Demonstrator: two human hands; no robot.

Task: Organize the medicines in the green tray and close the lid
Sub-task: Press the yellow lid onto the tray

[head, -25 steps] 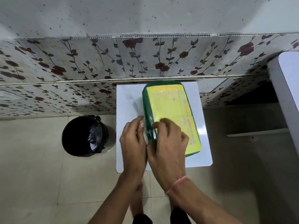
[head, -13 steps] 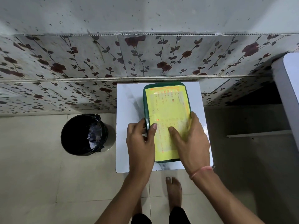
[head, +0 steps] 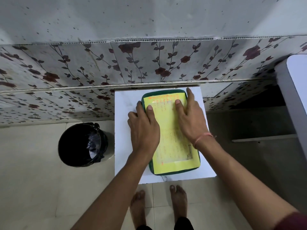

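Your hands have slid up from the near end of the green tray (head: pixel 171 133) toward its far end, so its lid (head: pixel 167 130) now lies flat and square on the white counter (head: pixel 126 105), and the closing looks nearly done. Your left hand (head: pixel 143 128) wraps the left rim with fingers (head: pixel 150 108) spread, while your right hand (head: pixel 191 118) presses flat, fingers splayed, holding nothing. The lid's yellow label carries orange print too blurred to read.
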